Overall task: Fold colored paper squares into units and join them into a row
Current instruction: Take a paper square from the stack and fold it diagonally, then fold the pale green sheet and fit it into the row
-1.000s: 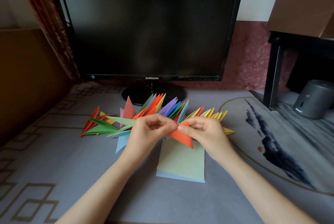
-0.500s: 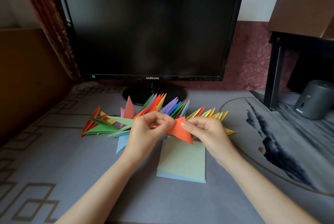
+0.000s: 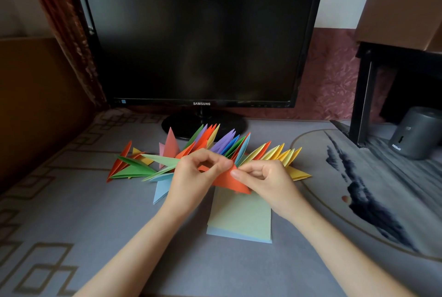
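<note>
Only the arms of the person show: a left hand and a right hand, both bare, each on a bare forearm that reaches the bottom edge of the view. The left forearm and the right forearm are slim and smooth, uncovered along all of their visible length. The fingers are slender, with lightly creased knuckles, and the fingernails — seen best on the right hand — look short and plain.

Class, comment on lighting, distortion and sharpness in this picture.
Head view: soft, dim light with faint shadows beneath the left hand and right hand; wide-angle distortion bows the monitor frame; its dark screen shows weak reflections; the orange paper unit looks sharp.
</note>
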### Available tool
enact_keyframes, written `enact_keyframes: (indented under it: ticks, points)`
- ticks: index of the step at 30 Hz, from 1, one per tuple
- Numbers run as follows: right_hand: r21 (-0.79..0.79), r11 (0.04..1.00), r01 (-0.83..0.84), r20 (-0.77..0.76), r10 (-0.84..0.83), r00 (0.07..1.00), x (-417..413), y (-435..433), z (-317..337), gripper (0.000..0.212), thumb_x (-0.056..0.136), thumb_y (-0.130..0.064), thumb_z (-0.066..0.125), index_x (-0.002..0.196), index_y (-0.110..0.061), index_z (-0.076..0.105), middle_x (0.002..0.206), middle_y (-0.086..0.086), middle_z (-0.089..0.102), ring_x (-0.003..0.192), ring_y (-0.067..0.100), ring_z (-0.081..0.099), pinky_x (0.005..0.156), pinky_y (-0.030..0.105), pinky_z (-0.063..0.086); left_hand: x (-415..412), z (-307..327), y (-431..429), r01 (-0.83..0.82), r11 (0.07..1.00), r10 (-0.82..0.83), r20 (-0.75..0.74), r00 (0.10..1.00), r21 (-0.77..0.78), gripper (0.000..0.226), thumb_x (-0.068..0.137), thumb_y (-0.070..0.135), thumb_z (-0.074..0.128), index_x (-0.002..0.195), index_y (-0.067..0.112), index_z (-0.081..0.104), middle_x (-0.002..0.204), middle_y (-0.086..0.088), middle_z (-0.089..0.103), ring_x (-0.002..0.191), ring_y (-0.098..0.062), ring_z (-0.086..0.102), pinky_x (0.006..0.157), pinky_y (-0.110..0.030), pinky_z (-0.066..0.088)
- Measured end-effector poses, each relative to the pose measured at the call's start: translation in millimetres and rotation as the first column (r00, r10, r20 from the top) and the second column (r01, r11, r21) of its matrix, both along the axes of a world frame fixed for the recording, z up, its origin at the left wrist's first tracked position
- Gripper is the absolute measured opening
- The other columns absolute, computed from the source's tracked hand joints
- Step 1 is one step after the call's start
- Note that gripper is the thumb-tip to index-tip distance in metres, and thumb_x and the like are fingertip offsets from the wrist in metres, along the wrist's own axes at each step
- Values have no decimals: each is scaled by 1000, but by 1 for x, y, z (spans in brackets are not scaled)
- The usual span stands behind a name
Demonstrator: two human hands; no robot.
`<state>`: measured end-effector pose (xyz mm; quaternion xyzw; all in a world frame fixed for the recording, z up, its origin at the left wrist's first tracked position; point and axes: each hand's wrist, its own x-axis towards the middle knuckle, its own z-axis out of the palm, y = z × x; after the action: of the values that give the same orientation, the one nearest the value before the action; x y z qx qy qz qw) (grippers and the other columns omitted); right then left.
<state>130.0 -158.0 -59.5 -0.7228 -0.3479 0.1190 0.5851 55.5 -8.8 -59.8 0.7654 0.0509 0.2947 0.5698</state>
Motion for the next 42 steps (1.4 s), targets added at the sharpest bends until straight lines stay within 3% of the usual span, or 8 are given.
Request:
enact_keyframes:
  ticks: [6, 12, 16, 20, 27, 32, 38, 42]
  points:
    - [-86, 996, 20, 87, -13, 996, -1, -2, 2, 15, 89, -22, 62, 77, -17, 71, 70, 0, 73, 59, 11, 64, 51, 10, 41, 2, -1, 4, -126, 990, 128, 30, 991, -62, 7, 82, 18, 70, 75, 18, 70, 79, 6, 71, 78, -6, 63, 71, -24, 49]
    - [-140, 987, 74, 165, -51, 985, 2, -3, -3, 22, 90, -27, 60, 70, -19, 65, 63, -1, 68, 53, 11, 60, 60, 26, 51, 2, -3, 7, -148, 986, 152, 39, 988, -81, 6, 81, 26, 70, 77, 23, 70, 83, 5, 70, 80, -17, 64, 57, -31, 52]
    - [-195, 969, 152, 232, -105, 967, 4, -2, -6, 30, 90, -37, 58, 64, -23, 58, 56, -4, 62, 49, 8, 56, 58, 30, 51, 3, -4, 6, -180, 983, 181, 46, 982, -26, 4, 81, 27, 70, 78, 25, 70, 82, 6, 70, 80, -18, 64, 66, -39, 54]
    - [-213, 958, 190, 271, -129, 954, 4, -4, -6, 37, 90, -45, 52, 60, -23, 54, 56, -3, 60, 46, 3, 50, 53, 25, 46, 2, -1, 18, -310, 950, 312, 87, 946, -42, 7, 85, 19, 69, 79, 16, 70, 76, 4, 68, 67, 0, 55, 63, -13, 43]
    - [-244, 944, 222, 325, -136, 936, 3, -4, -4, 40, 93, -46, 45, 61, -24, 56, 59, -3, 60, 51, 4, 52, 57, 28, 47, 3, -9, 28, -390, 904, 394, 13, 919, 177, 10, 84, 25, 69, 87, 15, 70, 77, 6, 63, 73, -9, 57, 63, -35, 55]
    - [-313, 925, 215, 303, -117, 946, 2, -4, -6, 37, 94, -43, 47, 69, -20, 63, 64, -6, 63, 64, 8, 60, 63, 30, 52, 4, -15, 29, -355, 823, 412, -34, 911, 443, 18, 84, 17, 70, 102, 12, 71, 99, -3, 67, 84, -12, 57, 70, -11, 38]
    - [-332, 911, 245, 451, -75, 889, 4, -4, -6, 20, 88, -39, 60, 79, -22, 65, 72, -15, 54, 65, -1, 49, 54, 15, 34, 5, -15, 29, -367, 781, 433, -16, 901, 505, 18, 83, 12, 70, 101, 13, 68, 99, -3, 63, 82, -12, 55, 71, -21, 43]
    - [-403, 888, 222, 511, 17, 860, 9, -5, -10, 31, 80, -48, 67, 103, -29, 64, 98, -20, 49, 87, -6, 43, 75, 16, 40, 8, -15, 30, -383, 726, 425, 66, 903, 571, 17, 79, 9, 74, 95, 13, 71, 93, -3, 64, 83, -21, 59, 68, -31, 51]
